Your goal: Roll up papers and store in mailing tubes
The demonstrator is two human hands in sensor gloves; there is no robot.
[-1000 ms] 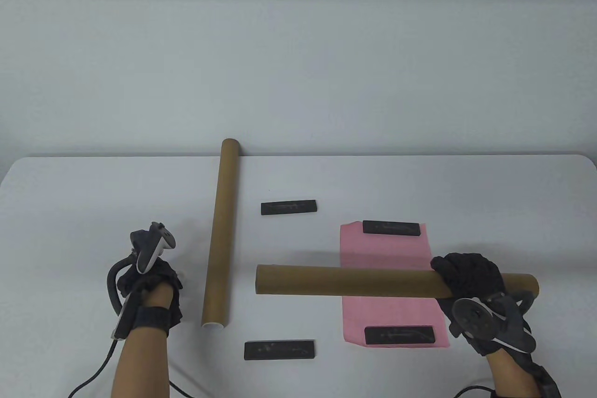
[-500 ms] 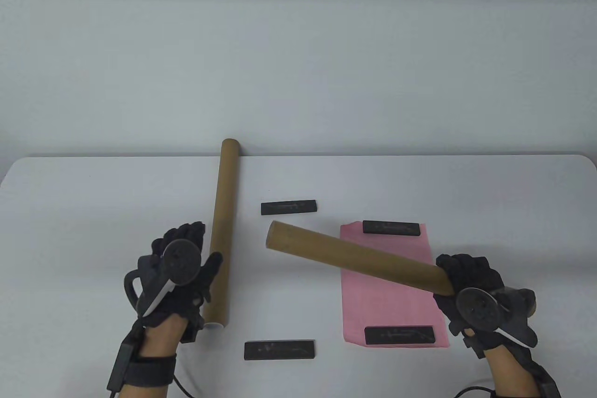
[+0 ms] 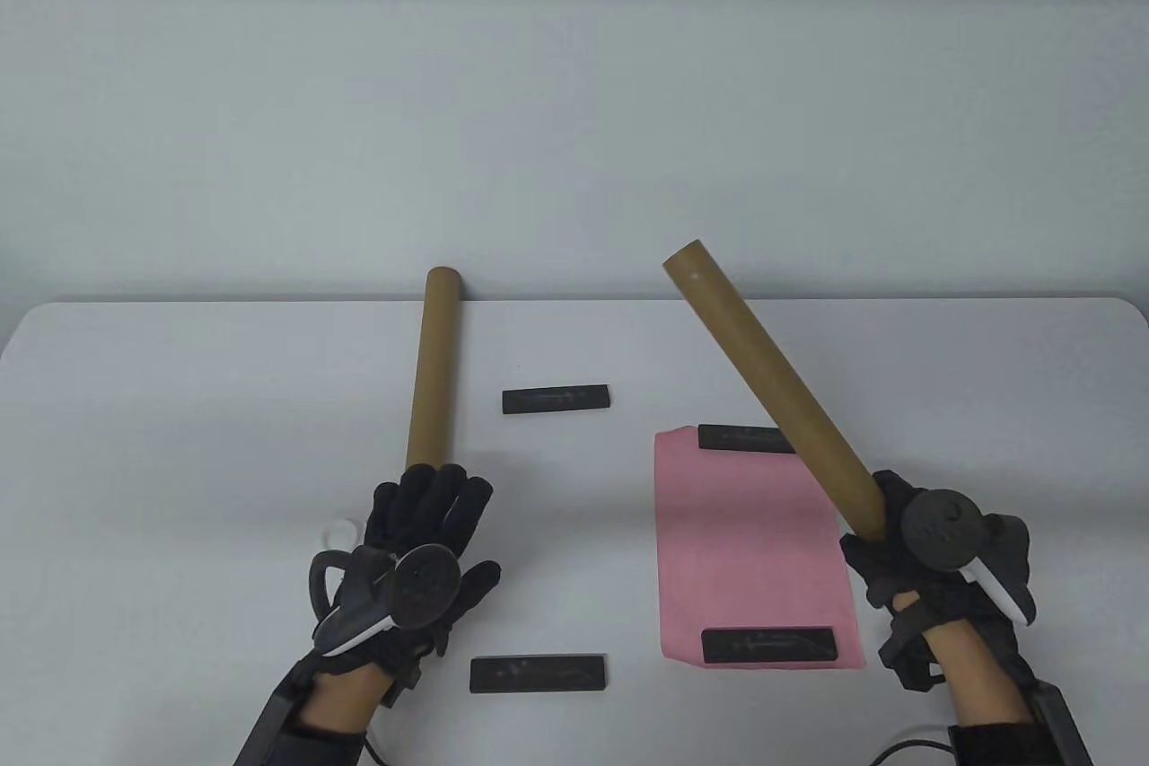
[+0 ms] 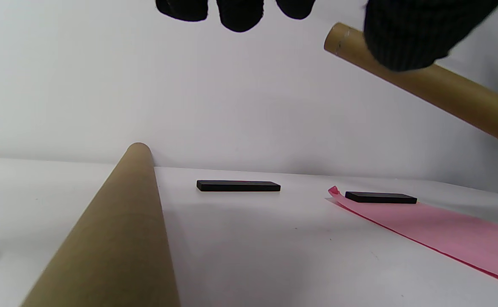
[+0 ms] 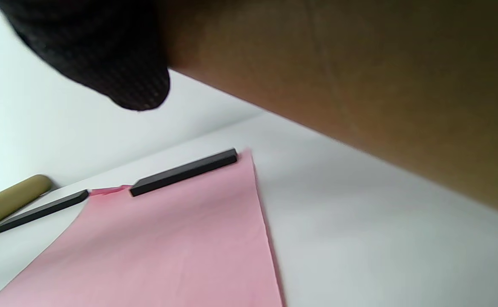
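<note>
Right hand (image 3: 907, 546) | fingers curling round raised mailing tube (image 3: 772, 389), tilting it up off pink paper (image 3: 749, 532), likely freeing the sheet for rolling | left hand (image 3: 422, 550) | fingers lying straight over second tube (image 3: 435, 362) on tabletop (image 3: 179, 407), gripping nothing | weights pinning paper flat.

Near end of the lying tube (image 3: 433, 371) under the left hand (image 3: 422, 559); contact unclear.
</note>
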